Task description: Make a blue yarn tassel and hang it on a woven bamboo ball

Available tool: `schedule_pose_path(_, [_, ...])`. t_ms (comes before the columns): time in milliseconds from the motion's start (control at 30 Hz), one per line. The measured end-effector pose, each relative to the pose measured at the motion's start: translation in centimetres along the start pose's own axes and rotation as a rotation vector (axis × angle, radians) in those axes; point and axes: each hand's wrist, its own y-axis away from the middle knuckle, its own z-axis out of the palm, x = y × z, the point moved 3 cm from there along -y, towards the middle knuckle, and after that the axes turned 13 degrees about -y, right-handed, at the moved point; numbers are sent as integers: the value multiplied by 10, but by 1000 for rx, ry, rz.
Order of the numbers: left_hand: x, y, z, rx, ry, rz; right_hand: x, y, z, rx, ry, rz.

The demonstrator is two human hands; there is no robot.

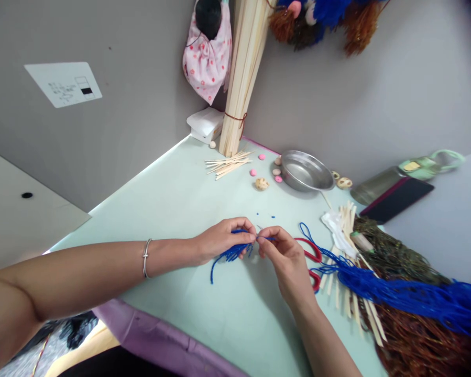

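Observation:
A small bundle of blue yarn (232,253) is pinched in my left hand (223,238), with its loose strands hanging below the fingers. One longer strand trails down to the left. My right hand (284,256) is closed, thumb against forefinger, on a blue strand at the bundle's right end. A thin pointed tip shows above those fingers; I cannot make out what it belongs to. Just right of my right hand lie scissors with red handles (315,281), their blades hidden. Two tiny blue scraps (273,217) lie on the table beyond my hands.
A metal bowl (306,172) stands at the back among pink and wooden beads. Thin sticks (229,164) lie by an upright bundle of wooden strips (243,78). Blue skeins (408,290), brown yarn (424,340), a phone (396,201) and a bottle (380,184) occupy the right side.

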Motion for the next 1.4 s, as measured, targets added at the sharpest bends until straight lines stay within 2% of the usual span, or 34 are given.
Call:
schedule_pose_path(367, [0,0,-1,-11,-39,17,0,2,5,-26,5,49])
schedule_pose_path(833, [1,-1,-3,-3,117,-30,3,1,6,-58,-38,100])
schedule_pose_path(1067, [2,-1,0,-20,90,10,5,3,5,-171,77,62])
schedule_pose_path(1300, [1,-1,-1,31,50,-24,1,3,1,-66,-3,17])
schedule_pose_path(1400, [0,-1,-2,36,47,-15,-1,3,3,-99,8,42])
